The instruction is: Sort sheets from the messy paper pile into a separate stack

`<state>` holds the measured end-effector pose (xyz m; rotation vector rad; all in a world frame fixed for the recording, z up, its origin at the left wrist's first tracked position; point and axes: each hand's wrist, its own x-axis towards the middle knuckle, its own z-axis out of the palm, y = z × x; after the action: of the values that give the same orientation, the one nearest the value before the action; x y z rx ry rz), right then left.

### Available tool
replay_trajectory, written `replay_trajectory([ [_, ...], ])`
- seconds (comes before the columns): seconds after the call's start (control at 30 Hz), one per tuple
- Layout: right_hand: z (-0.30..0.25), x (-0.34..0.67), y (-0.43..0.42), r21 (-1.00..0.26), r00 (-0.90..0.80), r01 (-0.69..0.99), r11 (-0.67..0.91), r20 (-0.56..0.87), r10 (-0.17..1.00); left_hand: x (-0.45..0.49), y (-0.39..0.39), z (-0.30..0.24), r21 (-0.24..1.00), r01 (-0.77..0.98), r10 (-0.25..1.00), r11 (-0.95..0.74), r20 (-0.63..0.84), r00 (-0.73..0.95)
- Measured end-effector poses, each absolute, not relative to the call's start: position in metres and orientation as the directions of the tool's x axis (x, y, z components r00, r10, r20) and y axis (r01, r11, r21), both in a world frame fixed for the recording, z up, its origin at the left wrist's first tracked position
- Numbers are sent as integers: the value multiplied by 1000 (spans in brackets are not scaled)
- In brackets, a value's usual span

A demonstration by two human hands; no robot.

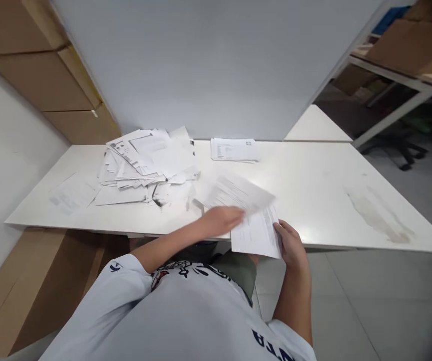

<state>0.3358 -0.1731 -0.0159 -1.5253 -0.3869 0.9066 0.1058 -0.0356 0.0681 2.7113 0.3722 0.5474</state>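
In the head view, my right hand [291,243] is closed on the right edge of a printed sheet of paper [255,235], thumb on top. That sheet overhangs the front edge of the white table. My left hand [223,220] is closed at the lower edge of another printed sheet [234,193], which is tilted and smeared by motion above the first. The fingertips of my left hand are partly hidden by blur. To the left lies a loose, messy heap of papers [144,160], and behind the hands sits a neat stack of printed sheets [234,149].
The white table [313,200] meets a grey partition [208,70] at the back. A single sheet [73,194] lies at its left end, and a stain [379,215] marks the right end. Cardboard boxes [50,80] stand at the back left; an open carton [50,281] is below the table.
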Motion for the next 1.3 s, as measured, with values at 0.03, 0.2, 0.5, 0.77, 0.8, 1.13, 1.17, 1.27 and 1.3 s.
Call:
replay_trajectory([
  [0.03,-12,337,-178,-935,616,-285,-213,-349,706,117,-55,56,339,88,201,-937,314,928],
  [0.2,9,343,-190,-919,534,-307,-248,-382,755,134,-100,12,217,45,104,-975,269,958],
  [0.5,90,361,-172,-795,347,580,-176,46,937,118,-57,66,606,201,499,-770,375,781],
  [0.77,146,335,-152,-190,3,979,76,382,924,119,-10,95,930,157,630,-331,94,771],
  [0.8,141,332,-150,-168,-21,981,93,390,920,118,-11,93,945,136,615,-298,81,784],
  [1.13,96,342,-151,-262,112,964,39,535,838,133,0,82,945,243,564,-220,-80,822],
  [1.17,92,344,-154,-318,188,948,8,581,792,136,2,81,948,237,576,-212,-74,814],
  [1.27,70,347,-162,-646,569,759,-75,604,558,140,5,79,976,159,609,-147,-38,792],
  [1.3,59,347,-162,-775,688,629,-60,519,508,141,5,78,984,127,617,-121,-26,786],
])
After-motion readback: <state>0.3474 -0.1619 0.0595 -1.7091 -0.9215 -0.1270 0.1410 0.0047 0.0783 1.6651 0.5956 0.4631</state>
